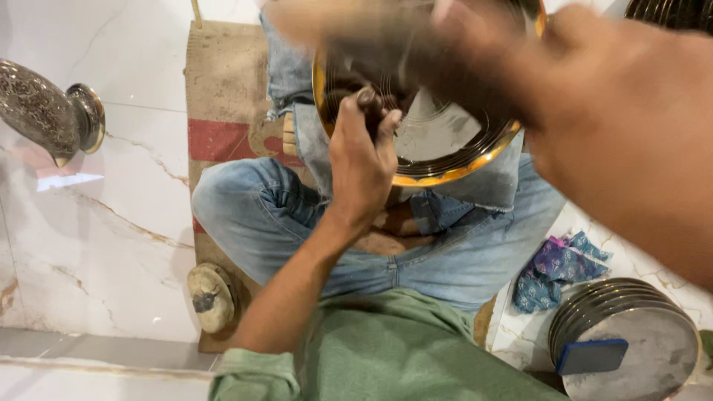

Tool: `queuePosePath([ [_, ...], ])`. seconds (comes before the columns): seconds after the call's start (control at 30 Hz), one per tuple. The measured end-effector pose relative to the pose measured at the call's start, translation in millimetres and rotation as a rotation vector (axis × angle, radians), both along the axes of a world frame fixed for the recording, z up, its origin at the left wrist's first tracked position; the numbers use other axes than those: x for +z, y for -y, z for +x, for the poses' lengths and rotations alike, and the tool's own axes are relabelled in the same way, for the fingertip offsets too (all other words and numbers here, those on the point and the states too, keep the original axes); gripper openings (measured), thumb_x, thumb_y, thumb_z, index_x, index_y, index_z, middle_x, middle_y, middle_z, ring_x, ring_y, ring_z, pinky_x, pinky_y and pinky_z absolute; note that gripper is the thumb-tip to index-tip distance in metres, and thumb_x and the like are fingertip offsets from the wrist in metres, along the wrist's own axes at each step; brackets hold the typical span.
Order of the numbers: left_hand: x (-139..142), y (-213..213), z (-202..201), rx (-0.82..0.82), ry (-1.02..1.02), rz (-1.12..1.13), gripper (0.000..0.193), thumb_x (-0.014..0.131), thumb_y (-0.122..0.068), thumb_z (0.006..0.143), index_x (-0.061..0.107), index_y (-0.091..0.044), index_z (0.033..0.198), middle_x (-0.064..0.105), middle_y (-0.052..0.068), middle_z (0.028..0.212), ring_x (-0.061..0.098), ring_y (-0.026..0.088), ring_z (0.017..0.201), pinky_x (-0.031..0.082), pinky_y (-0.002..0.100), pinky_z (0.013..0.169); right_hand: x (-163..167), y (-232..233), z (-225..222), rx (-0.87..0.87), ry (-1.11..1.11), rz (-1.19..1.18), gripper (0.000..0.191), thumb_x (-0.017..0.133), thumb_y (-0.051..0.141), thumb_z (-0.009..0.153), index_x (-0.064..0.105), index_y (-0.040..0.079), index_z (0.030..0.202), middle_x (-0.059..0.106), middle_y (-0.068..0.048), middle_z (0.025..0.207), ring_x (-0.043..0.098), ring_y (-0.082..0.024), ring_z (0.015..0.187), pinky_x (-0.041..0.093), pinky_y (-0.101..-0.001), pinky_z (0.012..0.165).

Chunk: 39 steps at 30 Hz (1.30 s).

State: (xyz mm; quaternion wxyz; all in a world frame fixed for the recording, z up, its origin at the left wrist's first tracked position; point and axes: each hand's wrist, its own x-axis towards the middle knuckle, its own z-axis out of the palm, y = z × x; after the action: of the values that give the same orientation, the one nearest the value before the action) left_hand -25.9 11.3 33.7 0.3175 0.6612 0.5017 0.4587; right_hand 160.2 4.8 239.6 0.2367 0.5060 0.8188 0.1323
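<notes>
Seated cross-legged in faded blue jeans (275,215) and a green shirt (401,349) on a brown burlap mat (215,89) with a red stripe, over a white marble floor (111,223) veined in brown. At upper centre of the frame, a round silver metal plate with a gold rim (438,137), tilted over the lap, inner face ringed with fine concentric grooves. Left hand (362,160) at centre, fingers curled tight around a small dark tool (367,100) whose rounded end pokes out above the fist, tip pressed to the left part of the plate. Right hand (416,41) blurred across the top of the frame, lying over the upper rim of the plate; forearm sweeping down the right side; whether closed on the rim or merely resting, cannot tell. At upper left, an ornate embossed silver vessel (48,111) lying on its side on the marble. At lower left, beside the knee, a small round worn disc (210,297) at the mat's edge. At lower right, a stack of round steel plates (631,341) with a blue block (592,356) resting on top, and just above it a crumpled blue and purple patterned cloth (557,267).
</notes>
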Motion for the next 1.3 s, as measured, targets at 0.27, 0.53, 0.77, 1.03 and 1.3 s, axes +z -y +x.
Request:
queuePosePath([
  [0.27,-3,1,3,0.008,0.089,-0.047,0.023,0.066,-0.005,0.105,0.048,0.001,0.12,0.06,0.015,0.102,0.07,0.027,0.088,0.058,0.038,0.075,-11,-8,14,0.006,-0.961,0.038,0.059,0.076,0.003,0.101,0.041,0.004,0.148,0.064,-0.019,0.112,0.069,-0.033,0.096,0.055,-0.0382,0.081],
  [0.53,8,-22,-7,-0.237,-0.05,-0.058,0.038,0.07,-0.004,0.101,0.053,-0.005,0.135,0.062,0.012,0.099,0.069,0.026,0.082,0.055,0.037,0.068,-38,16,43,-0.227,-0.798,0.073,0.069,0.08,-0.002,0.083,0.054,0.003,0.146,0.069,-0.025,0.101,0.071,-0.039,0.083,0.057,-0.0457,0.069],
  [0.77,15,-62,-9,-0.656,-0.205,0.08,0.04,0.073,-0.012,0.099,0.058,-0.005,0.136,0.066,0.015,0.106,0.067,0.037,0.095,0.053,0.046,0.079,-89,68,72,-0.561,-0.834,0.153,0.057,0.086,0.011,0.091,0.056,0.005,0.139,0.069,-0.021,0.102,0.071,-0.034,0.088,0.058,-0.0437,0.076],
  [1.03,17,-89,7,-0.988,-0.274,0.132,0.044,0.078,-0.012,0.086,0.066,-0.005,0.127,0.071,0.015,0.102,0.069,0.039,0.094,0.053,0.048,0.078,-171,136,46,-0.928,-1.676,0.311,0.083,0.085,0.014,0.096,0.031,0.011,0.159,0.065,-0.019,0.109,0.066,-0.017,0.098,0.056,-0.0347,0.092],
  [1.3,19,-86,-4,-0.845,-0.101,0.034,0.051,0.074,-0.01,0.095,0.051,-0.007,0.141,0.069,0.016,0.121,0.07,0.036,0.11,0.057,0.044,0.09,-190,170,42,-1.033,-1.323,0.273,0.088,0.085,-0.004,0.094,0.029,0.003,0.162,0.066,-0.018,0.12,0.068,-0.021,0.104,0.057,-0.0381,0.096],
])
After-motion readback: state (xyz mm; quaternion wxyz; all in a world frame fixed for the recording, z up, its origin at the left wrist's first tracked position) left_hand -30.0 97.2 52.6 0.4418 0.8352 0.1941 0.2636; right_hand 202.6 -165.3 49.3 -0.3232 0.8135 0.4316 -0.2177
